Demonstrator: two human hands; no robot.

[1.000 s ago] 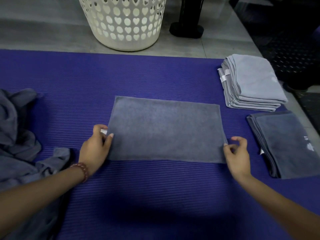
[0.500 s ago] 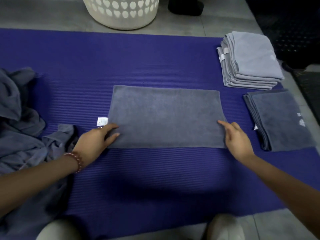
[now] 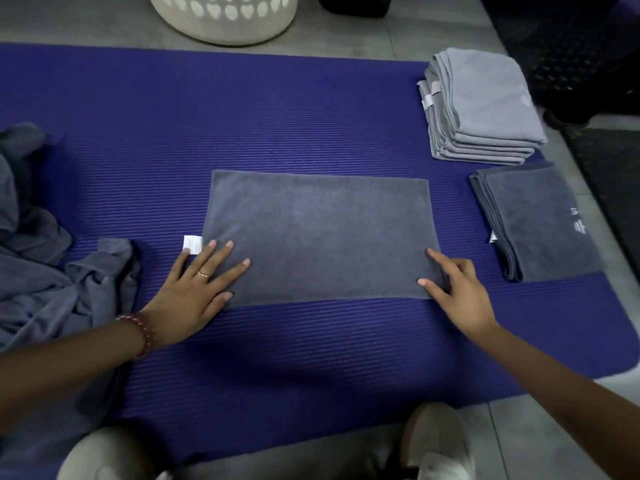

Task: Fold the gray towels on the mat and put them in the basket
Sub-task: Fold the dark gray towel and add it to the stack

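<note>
Grip wide both sides: left hand (image 3: 188, 289) now splayed flatter on towel (image 3: 322, 233) (right hand (image 3: 457, 289) touches edge).

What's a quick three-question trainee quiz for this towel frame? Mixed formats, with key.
1. True or false: the left hand lies with straight fingers on the flat dark gray towel.
2. The white tag sticks out at that towel's: A) left edge B) right edge C) far edge.
3. Which lies nearer the white basket: the light gray folded stack or the folded dark gray towel?
Key: 1 true; 2 A; 3 light gray folded stack.
</note>
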